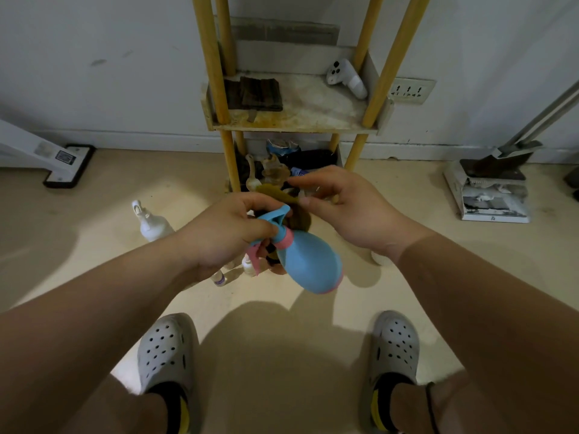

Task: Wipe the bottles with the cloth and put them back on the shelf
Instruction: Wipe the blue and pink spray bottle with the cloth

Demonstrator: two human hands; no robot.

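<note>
Holding the blue spray bottle (308, 264) up in front of me, my left hand (228, 236) was wrapped tight round its neck and trigger, with the fat end tilted down toward my right. My right hand (354, 211) had the brownish cloth (300, 219) pinched between thumb and fingers, bunched right up against the nozzle end. All of that was in the air in front of the shelf (297, 122), not on it. That tier had a dark folded rag (257, 93) and a white controller (346, 78) on it. A white spray bottle (153, 225) stood on the floor to my left, and a couple of small bottles (219, 278) sat just below my left wrist. The dustpan (495, 170) was by the wall on the right.
</note>
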